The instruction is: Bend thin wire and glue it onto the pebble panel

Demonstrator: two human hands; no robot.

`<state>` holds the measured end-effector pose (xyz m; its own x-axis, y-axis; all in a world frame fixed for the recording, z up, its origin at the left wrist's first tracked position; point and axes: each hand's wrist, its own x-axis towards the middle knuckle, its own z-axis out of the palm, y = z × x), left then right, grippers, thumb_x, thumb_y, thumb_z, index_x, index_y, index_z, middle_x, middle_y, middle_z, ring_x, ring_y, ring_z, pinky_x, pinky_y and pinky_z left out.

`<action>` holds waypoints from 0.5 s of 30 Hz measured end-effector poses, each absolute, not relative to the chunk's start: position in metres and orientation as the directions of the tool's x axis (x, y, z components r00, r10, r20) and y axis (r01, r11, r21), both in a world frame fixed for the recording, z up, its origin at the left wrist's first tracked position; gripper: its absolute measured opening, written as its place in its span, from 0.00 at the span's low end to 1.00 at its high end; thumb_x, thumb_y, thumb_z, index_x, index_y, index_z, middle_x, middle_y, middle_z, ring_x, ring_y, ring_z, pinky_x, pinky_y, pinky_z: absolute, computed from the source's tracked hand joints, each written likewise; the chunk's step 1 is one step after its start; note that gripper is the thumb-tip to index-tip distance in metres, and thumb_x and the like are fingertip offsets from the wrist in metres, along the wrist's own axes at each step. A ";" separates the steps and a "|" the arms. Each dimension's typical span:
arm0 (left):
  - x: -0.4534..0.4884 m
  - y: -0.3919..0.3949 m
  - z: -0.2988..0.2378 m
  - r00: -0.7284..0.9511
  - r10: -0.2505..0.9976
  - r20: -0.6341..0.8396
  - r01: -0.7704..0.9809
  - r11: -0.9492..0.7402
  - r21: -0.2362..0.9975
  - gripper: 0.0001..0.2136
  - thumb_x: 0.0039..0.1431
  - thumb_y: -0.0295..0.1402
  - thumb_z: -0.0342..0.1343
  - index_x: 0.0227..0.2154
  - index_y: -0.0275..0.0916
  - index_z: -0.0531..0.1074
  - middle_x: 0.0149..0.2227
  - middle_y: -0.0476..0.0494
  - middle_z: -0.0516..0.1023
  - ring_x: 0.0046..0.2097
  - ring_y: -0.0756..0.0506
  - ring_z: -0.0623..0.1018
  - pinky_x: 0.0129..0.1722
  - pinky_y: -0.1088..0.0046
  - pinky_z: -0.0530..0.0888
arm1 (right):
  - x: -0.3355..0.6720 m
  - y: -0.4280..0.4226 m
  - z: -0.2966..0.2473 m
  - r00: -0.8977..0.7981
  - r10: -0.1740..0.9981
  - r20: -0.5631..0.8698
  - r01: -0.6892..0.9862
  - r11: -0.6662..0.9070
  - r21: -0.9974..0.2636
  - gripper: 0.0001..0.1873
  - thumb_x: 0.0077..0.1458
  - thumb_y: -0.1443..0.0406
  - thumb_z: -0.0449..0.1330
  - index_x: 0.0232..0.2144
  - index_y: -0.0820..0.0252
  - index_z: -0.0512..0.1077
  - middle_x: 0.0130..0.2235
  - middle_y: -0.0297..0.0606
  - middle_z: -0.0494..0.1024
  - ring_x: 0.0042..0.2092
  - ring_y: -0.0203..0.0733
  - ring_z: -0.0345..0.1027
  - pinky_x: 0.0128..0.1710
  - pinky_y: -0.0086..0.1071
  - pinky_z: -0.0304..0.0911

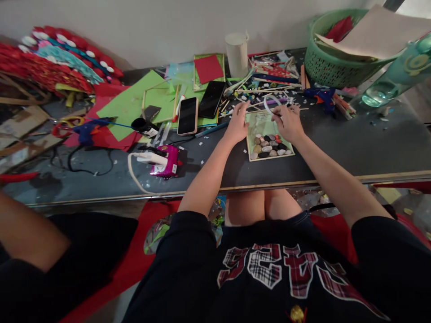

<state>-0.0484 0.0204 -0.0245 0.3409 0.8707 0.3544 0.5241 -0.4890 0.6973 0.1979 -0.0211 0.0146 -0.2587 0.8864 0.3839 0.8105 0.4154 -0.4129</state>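
Note:
In front of me on the dark table lies a small framed panel [272, 158] with a pale green base. Rounded pebbles [266, 148] in white, black, brown and orange cover its lower part, while the upper part carries faint marks. My left hand [237, 123] rests at the panel's upper left edge, fingers stretched out and holding nothing that shows. Over the upper right of the panel, my right hand [288, 123] pinches a curled white strip [266, 104], which arches up in a loop. Thin wooden sticks lie just behind both hands.
Left are two phones [187, 115], green paper [117, 110], a pink power adapter [168, 159] and a blue glue gun [87, 130]. Behind stand a white cylinder [236, 54] and scattered sticks. Right are another glue gun [321, 96], a green basket [332, 72] and a bottle [387, 83]. A person's arm [30, 233] is at far left.

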 end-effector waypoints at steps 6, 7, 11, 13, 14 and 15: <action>-0.047 0.014 -0.019 0.361 0.859 0.363 0.561 -0.511 0.651 0.26 0.72 0.46 0.52 0.68 0.45 0.61 0.72 0.30 0.60 0.75 0.34 0.62 0.72 0.52 0.65 | 0.199 -0.018 0.012 -0.248 0.862 0.441 0.810 0.434 -0.394 0.15 0.71 0.58 0.49 0.49 0.54 0.72 0.46 0.45 0.85 0.53 0.55 0.77 0.66 0.56 0.54; -0.045 0.012 -0.016 0.368 0.852 0.371 0.563 -0.522 0.640 0.26 0.72 0.46 0.52 0.68 0.44 0.62 0.72 0.30 0.60 0.75 0.34 0.61 0.74 0.51 0.63 | 0.198 -0.018 0.013 -0.250 0.857 0.451 0.801 0.445 -0.400 0.15 0.71 0.57 0.50 0.49 0.54 0.73 0.47 0.45 0.85 0.53 0.55 0.77 0.66 0.56 0.54; -0.036 0.000 -0.003 0.418 0.802 0.427 0.529 -0.597 0.603 0.27 0.73 0.50 0.47 0.69 0.46 0.60 0.73 0.34 0.62 0.75 0.34 0.60 0.76 0.50 0.57 | 0.194 -0.021 0.016 -0.243 0.845 0.476 0.767 0.468 -0.439 0.16 0.70 0.57 0.53 0.52 0.53 0.76 0.50 0.44 0.86 0.50 0.53 0.80 0.64 0.54 0.58; -0.032 -0.005 0.001 0.425 0.784 0.452 0.518 -0.621 0.589 0.27 0.74 0.51 0.44 0.70 0.47 0.60 0.71 0.35 0.64 0.74 0.35 0.62 0.75 0.51 0.59 | 0.192 -0.020 0.017 -0.234 0.843 0.485 0.759 0.470 -0.450 0.16 0.69 0.57 0.55 0.50 0.53 0.79 0.48 0.43 0.87 0.50 0.53 0.80 0.62 0.53 0.60; -0.031 -0.006 0.002 0.420 0.780 0.463 0.520 -0.626 0.582 0.27 0.74 0.52 0.42 0.69 0.48 0.61 0.70 0.35 0.66 0.74 0.35 0.64 0.74 0.52 0.60 | 0.191 -0.020 0.017 -0.230 0.840 0.492 0.752 0.474 -0.458 0.15 0.68 0.57 0.56 0.48 0.54 0.80 0.47 0.43 0.87 0.50 0.54 0.81 0.61 0.53 0.62; -0.030 -0.008 0.003 0.414 0.778 0.473 0.526 -0.628 0.573 0.27 0.74 0.52 0.41 0.69 0.48 0.62 0.69 0.35 0.67 0.73 0.36 0.65 0.74 0.53 0.61 | 0.190 -0.020 0.017 -0.223 0.837 0.500 0.739 0.480 -0.473 0.14 0.67 0.57 0.57 0.45 0.54 0.81 0.45 0.43 0.87 0.49 0.54 0.81 0.60 0.53 0.63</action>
